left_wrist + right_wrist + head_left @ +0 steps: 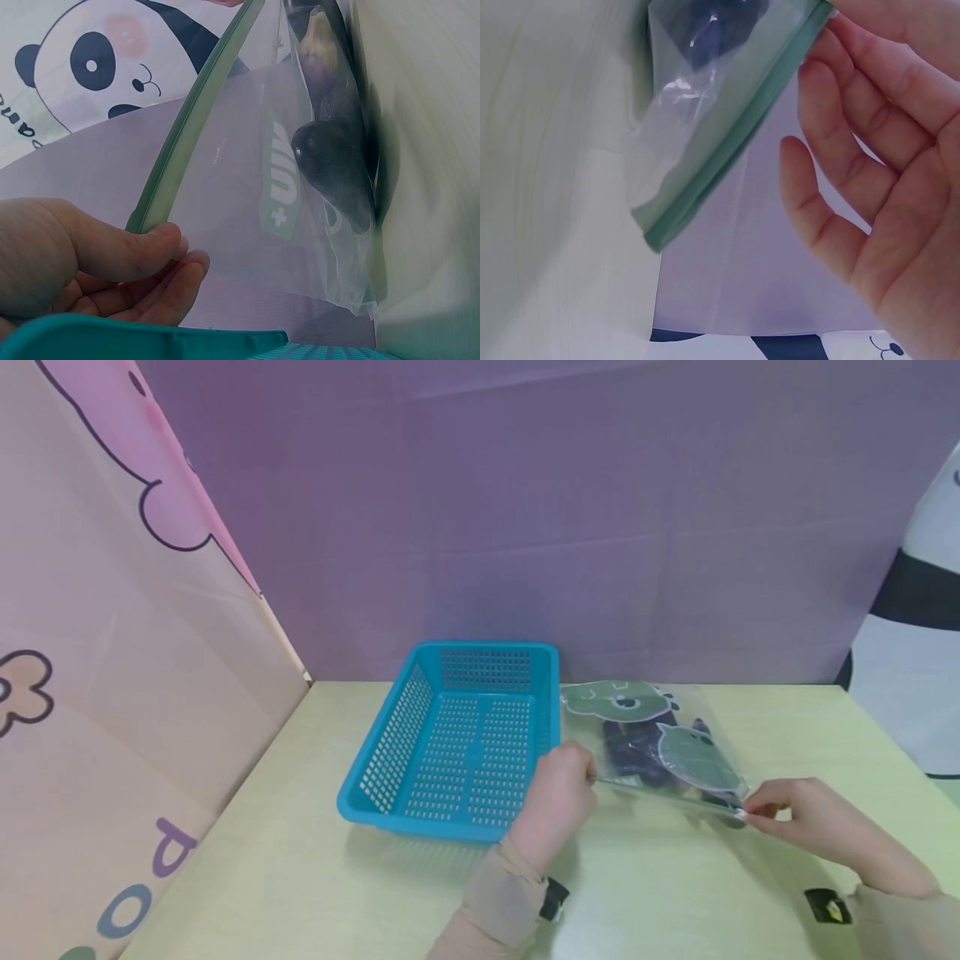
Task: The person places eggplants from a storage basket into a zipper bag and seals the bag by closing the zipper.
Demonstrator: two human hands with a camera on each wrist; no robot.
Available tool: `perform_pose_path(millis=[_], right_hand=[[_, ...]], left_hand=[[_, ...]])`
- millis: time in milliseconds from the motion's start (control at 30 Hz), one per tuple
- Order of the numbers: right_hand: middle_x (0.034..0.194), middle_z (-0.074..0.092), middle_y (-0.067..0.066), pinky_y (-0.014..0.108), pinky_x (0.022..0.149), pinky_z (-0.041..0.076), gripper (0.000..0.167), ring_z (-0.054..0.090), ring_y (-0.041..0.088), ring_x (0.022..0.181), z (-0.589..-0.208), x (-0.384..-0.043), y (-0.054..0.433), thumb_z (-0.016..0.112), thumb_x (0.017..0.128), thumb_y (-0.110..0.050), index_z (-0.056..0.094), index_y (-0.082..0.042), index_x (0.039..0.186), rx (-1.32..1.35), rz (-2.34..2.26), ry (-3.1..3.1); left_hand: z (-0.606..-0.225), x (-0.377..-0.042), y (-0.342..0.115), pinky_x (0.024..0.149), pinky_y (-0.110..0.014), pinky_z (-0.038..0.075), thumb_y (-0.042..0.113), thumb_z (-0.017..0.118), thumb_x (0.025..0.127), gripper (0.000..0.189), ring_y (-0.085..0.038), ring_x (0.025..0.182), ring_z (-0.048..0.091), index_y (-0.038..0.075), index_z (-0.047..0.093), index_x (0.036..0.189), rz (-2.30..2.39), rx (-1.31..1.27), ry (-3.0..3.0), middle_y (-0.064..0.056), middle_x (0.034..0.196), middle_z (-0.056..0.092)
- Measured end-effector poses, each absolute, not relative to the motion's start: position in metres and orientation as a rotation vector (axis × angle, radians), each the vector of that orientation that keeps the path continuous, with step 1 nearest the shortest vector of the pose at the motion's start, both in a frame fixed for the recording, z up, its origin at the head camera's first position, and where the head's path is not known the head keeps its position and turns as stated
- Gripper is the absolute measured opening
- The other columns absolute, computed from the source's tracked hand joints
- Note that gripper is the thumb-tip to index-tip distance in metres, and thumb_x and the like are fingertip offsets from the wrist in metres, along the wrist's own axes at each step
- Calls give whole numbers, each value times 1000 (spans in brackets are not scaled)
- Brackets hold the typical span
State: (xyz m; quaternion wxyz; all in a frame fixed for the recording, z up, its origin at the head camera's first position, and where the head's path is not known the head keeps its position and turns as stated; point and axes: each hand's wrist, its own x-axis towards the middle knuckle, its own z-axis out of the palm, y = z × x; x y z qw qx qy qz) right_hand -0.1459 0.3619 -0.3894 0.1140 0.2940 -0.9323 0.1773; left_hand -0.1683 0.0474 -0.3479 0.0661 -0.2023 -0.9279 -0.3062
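Note:
A clear zip bag [693, 756] with green cartoon prints lies tilted over the table, to the right of the basket. Several dark purple items [334, 169] show through its plastic; one has a pale yellowish end, and their exact kind is unclear. A green zip strip [187, 135] runs along the bag's near edge. My left hand [557, 797] pinches the left end of this strip, close beside the basket's right rim. Toward the other end, my right hand [813, 822] pinches the strip between thumb and index finger, its remaining fingers loosely bent in the right wrist view.
A blue plastic basket [442, 828] with perforated walls and nothing in it stands left of the bag. Both rest on a pale wooden table [262, 860]. Purple cloth [487, 527] hangs behind, with cartoon-printed sheets at both sides.

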Motion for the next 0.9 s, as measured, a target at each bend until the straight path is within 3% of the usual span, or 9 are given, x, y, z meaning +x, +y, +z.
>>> perform_pose_path(millis=[900], right_hand=[[73,62,-20,20,54,49,15,49,-12,66,-390,-145,368,78,70,-4,71,-14,78,808,495,-2795]], left_hand=[[-347,-168,47,59,-17,47,-16,62,60,27,-13,69,59,6,70,73,-960,-590,-2824,-1,76,64]])
